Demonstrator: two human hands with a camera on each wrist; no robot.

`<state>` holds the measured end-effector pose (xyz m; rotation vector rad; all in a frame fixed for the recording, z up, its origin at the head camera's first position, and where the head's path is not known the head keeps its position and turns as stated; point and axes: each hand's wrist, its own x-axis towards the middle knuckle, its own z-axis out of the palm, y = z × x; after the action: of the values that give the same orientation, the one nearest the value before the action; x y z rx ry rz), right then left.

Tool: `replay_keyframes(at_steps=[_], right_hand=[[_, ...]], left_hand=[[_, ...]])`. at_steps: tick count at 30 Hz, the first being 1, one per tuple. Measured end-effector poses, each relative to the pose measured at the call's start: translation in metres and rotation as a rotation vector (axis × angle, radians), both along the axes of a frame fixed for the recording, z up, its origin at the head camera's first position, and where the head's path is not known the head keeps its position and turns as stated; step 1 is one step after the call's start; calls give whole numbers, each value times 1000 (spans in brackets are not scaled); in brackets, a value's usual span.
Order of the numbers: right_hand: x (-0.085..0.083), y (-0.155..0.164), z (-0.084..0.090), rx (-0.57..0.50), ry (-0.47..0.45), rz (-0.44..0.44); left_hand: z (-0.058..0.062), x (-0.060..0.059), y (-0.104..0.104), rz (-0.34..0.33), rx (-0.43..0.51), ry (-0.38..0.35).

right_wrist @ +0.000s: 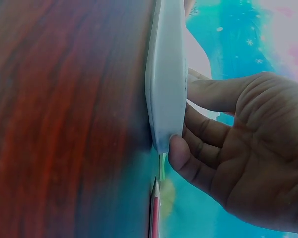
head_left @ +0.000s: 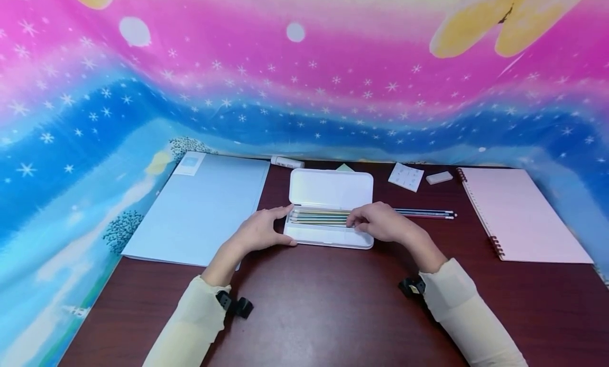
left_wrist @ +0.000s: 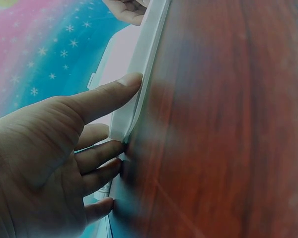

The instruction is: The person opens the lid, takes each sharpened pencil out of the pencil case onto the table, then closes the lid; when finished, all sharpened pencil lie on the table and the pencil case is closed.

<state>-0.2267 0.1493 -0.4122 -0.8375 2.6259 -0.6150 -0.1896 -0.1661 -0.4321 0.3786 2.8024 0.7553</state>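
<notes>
A white pencil case point(head_left: 328, 238) lies with its lid point(head_left: 331, 188) raised toward the back. Inside it, several striped pencils point(head_left: 316, 218) lie lengthwise. My left hand point(head_left: 257, 230) holds the left end of the case. Its thumb presses the front wall in the left wrist view, and the other fingers reach round the end. My right hand point(head_left: 380, 221) reaches over the right end, fingers bent down at the pencils' right ends. In the right wrist view its little finger lies at the case's outer end, while the other fingertips are hidden inside; I cannot tell whether they pinch a pencil.
Right of the case lie more pencils point(head_left: 428, 213), with a white eraser point(head_left: 439, 177) and a printed paper square point(head_left: 406, 177) behind. A light blue folder point(head_left: 209, 208) is at left, a pink spiral notebook point(head_left: 528, 216) at right. A white tube point(head_left: 287, 162) lies at the back.
</notes>
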Motion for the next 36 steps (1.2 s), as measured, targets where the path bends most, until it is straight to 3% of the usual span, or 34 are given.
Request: replay_keyframes(at_steps=[12, 36], right_hand=[[2, -2, 0, 33, 4, -42], [-1, -1, -2, -31, 10, -18]], left_hand=[[3, 1, 0, -5, -1, 1], [1, 0, 0, -7, -8, 4]])
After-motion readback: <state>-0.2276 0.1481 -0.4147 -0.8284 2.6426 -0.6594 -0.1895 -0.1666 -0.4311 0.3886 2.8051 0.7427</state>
